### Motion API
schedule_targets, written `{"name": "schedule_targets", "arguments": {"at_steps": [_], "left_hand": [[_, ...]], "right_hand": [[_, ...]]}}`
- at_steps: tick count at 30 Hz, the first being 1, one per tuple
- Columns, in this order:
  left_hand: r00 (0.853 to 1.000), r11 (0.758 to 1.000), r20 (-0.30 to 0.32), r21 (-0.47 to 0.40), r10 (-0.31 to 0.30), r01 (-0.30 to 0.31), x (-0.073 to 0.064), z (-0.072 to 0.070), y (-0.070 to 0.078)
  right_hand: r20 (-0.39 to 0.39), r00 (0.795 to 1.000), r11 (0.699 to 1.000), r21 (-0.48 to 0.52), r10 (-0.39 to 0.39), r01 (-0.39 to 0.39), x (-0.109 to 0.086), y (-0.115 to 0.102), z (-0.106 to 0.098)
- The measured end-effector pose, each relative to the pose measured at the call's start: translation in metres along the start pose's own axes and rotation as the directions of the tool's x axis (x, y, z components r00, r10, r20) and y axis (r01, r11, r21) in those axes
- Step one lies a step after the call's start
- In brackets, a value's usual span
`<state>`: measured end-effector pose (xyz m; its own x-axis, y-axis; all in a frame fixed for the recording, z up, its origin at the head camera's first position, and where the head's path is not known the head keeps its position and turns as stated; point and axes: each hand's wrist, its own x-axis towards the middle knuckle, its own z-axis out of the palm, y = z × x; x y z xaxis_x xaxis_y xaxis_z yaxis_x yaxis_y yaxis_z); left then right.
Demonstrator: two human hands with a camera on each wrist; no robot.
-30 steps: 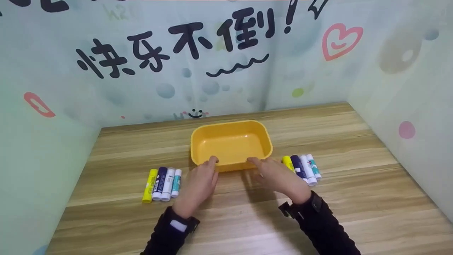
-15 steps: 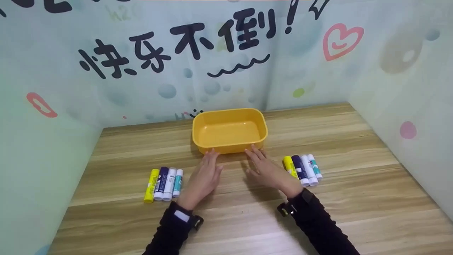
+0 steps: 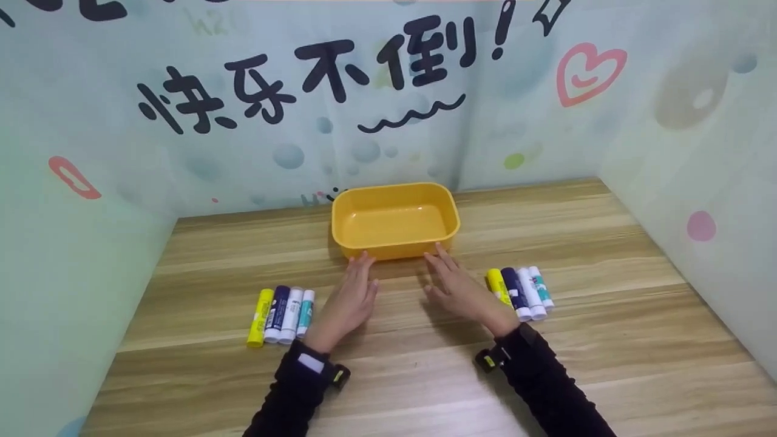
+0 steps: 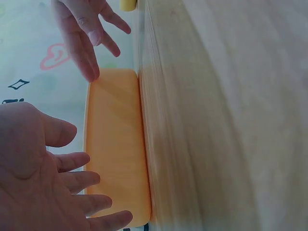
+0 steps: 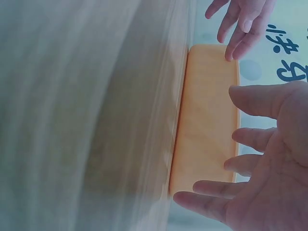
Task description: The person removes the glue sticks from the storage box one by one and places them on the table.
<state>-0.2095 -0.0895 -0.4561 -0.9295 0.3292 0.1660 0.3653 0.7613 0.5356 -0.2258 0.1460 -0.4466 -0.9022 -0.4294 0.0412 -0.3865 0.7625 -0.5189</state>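
A yellow rectangular plastic basin (image 3: 394,226) sits upright at the back of the wooden table, with nothing inside it. My left hand (image 3: 345,303) has its fingers stretched out, fingertips right at the front wall near the left corner. Near the right corner, my right hand (image 3: 464,294) reaches the same wall with its fingers extended and spread. Both wrist views show the basin's front wall (image 4: 118,144) beside the extended fingers (image 5: 211,189). Neither hand grips anything.
Left of my left hand lies a row of several glue sticks (image 3: 281,314) in yellow, dark blue, white and teal. A matching row (image 3: 525,293) lies beyond my right hand, partly covered by it. A printed backdrop (image 3: 291,158) rises behind the table.
The basin has slid back toward the backdrop, with both hands following it. My fingers, earlier hooked over its front rim, now stretch straight against the front wall.
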Motion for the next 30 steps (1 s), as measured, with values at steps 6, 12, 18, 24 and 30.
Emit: {"name": "schedule_targets", "arguments": {"at_steps": [6,12,18,24,30], "left_hand": [[0.999,0.998,0.029,0.045,-0.041,0.040,-0.001,-0.004,0.004],[0.995,0.989,0.058,0.126,-0.082,0.074,-0.005,-0.012,0.011],[0.990,0.966,0.092,0.245,-0.105,0.079,-0.010,-0.017,0.016],[0.995,0.925,0.053,0.374,-0.085,0.059,-0.011,-0.016,0.018],[0.997,0.895,0.048,0.445,-0.060,0.033,-0.010,-0.014,0.018]], "right_hand": [[0.021,1.000,1.000,0.004,0.021,-0.021,0.000,0.000,-0.003],[0.036,0.998,0.996,-0.075,0.042,-0.039,-0.005,-0.007,-0.014],[0.007,1.000,0.990,-0.141,0.027,-0.026,-0.011,-0.014,-0.021],[-0.055,0.998,0.972,-0.235,-0.021,0.008,-0.010,-0.017,-0.018],[-0.038,0.999,0.954,-0.299,-0.020,0.008,-0.010,-0.017,-0.013]]}}
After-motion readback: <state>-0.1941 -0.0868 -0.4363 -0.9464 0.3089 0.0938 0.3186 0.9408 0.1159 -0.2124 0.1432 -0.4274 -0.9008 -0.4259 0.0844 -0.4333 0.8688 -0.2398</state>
